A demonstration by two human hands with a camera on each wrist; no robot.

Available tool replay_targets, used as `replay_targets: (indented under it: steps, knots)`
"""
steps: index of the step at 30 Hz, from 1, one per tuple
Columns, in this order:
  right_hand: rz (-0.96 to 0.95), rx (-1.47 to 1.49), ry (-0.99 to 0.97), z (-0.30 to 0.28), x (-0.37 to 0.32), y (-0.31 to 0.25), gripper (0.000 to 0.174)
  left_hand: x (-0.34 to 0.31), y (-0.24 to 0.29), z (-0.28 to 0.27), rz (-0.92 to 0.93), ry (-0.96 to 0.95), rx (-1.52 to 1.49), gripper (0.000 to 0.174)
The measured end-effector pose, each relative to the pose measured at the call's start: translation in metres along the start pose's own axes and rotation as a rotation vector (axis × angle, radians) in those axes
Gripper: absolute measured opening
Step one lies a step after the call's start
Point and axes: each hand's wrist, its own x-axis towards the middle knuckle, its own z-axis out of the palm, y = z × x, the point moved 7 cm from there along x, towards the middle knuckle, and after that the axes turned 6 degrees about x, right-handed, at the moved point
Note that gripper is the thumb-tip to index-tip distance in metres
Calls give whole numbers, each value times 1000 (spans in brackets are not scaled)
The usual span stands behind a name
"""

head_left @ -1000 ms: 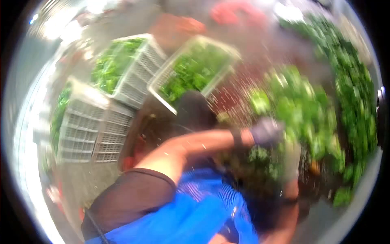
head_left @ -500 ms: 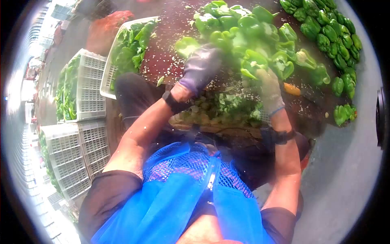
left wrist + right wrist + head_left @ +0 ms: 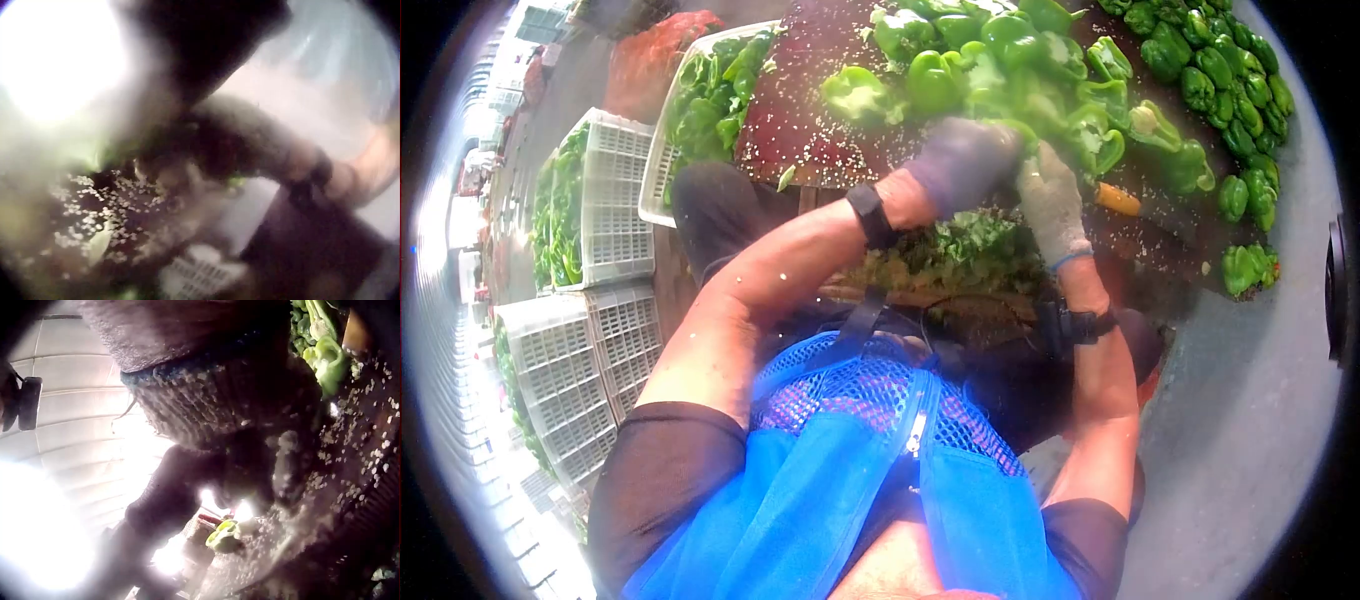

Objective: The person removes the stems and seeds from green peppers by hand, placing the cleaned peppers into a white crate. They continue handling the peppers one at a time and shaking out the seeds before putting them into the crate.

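Note:
In the head view both hands meet at the near edge of a dark red work surface (image 3: 800, 140). My right hand (image 3: 1052, 198), in a pale knit glove, holds a cut green bell pepper (image 3: 1018, 130) near its fingertips. My left hand (image 3: 965, 165), in a purple-grey glove and blurred, comes against the pepper from the left, its fingertips hidden. Other halved peppers (image 3: 1010, 45) lie heaped just beyond the hands, and one half (image 3: 858, 95) sits apart on the left. An orange-handled knife (image 3: 1117, 200) lies right of my right hand. Both wrist views are dark and glaring.
Pale seeds (image 3: 350, 456) are scattered over the surface. Whole green peppers (image 3: 1210, 80) are piled at the far right. Below the near edge lie greenish scraps (image 3: 960, 250). White crates (image 3: 615, 200) of green peppers stand at the left, with a red-orange heap (image 3: 662, 60) behind.
The head view has swung from the crates toward the work surface and steadied. Over the last half second my left hand has moved right, from beside the lone half to the pepper at my right hand.

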Motion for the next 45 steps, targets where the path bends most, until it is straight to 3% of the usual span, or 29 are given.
replay_targets:
  steps: [2,3,4,6,7,8,10,12,13,14,17,18,19,21,23,24,25,26,27,29,32,36,37,38,41,43,44,45]
  knots:
    - [-122,22,-16,-1,0,-7,30,5,-6,4,-70,-254,53,25]
    - [-188,33,-26,-2,0,-12,29,2,-11,-3,-96,-255,-256,23]
    - [-165,56,-44,-2,1,-14,29,-5,-5,1,462,92,-63,20]
    - [-112,110,-78,-2,1,-20,28,-23,-29,14,-360,-509,-1163,15]
    - [-43,232,-96,1,3,-6,28,-27,-28,4,-119,-396,-1046,12]
    - [54,375,-98,2,3,0,29,-42,-28,-3,-131,-437,-1100,15]
    - [244,653,-100,5,2,10,30,-69,-33,31,23,-544,-986,19]
    - [270,734,-150,4,-2,-5,31,-98,-24,24,4,-668,-423,27]
    - [279,749,-158,4,-2,-6,31,-112,-45,63,-192,-810,-400,35]
    - [288,763,-166,5,-3,-8,32,-108,-52,62,-243,-696,-598,34]
    - [-181,203,207,-37,-15,-58,32,-91,-84,48,-419,-336,-1206,31]
    - [-281,83,339,-51,-23,-80,33,-94,-96,63,-634,-227,-1720,35]
    - [-307,91,466,-68,-31,-100,32,-88,-103,57,-538,-178,-1486,40]
    - [-602,-230,541,-67,-44,-102,31,-74,-103,54,-562,-105,-1367,47]
    - [-824,-454,526,-60,-48,-103,30,-56,-65,20,-625,-30,-1830,46]
    - [-901,-506,463,-53,-46,-109,31,-43,-39,2,-500,-51,-1776,48]
    - [-894,-442,294,-37,-41,-124,32,-15,-35,17,-53,150,-1381,46]
    - [-881,-375,128,-25,-38,-136,33,-20,-38,16,-181,74,-1475,52]
    - [-921,-351,244,-40,-41,-146,35,-26,-39,14,-321,8,-1573,59]
    - [-860,-323,197,-31,-35,-146,35,-40,-49,12,-517,8,-1607,67]
    - [-711,-270,156,-10,-38,-126,35,-49,-33,5,-352,46,-1376,67]
    - [-422,-168,160,-6,-41,-104,34,-54,-47,2,-310,136,-1603,57]
    - [-382,-120,155,-4,-39,-105,34,-63,-49,6,-454,86,-1645,53]
    - [-381,-64,125,6,-38,-108,35,-74,-49,12,-415,32,-1671,48]
    - [-457,91,13,35,-32,-122,39,-99,-70,-9,-618,-12,-1575,38]
    - [-226,287,-173,58,-40,-147,43,-117,-91,-27,-677,-14,-1521,34]
    - [-105,378,-266,69,-46,-155,45,-118,-119,-19,-592,112,-1382,29]
    - [-151,321,-324,74,-47,-162,48,-122,-146,-13,-523,238,-1226,25]
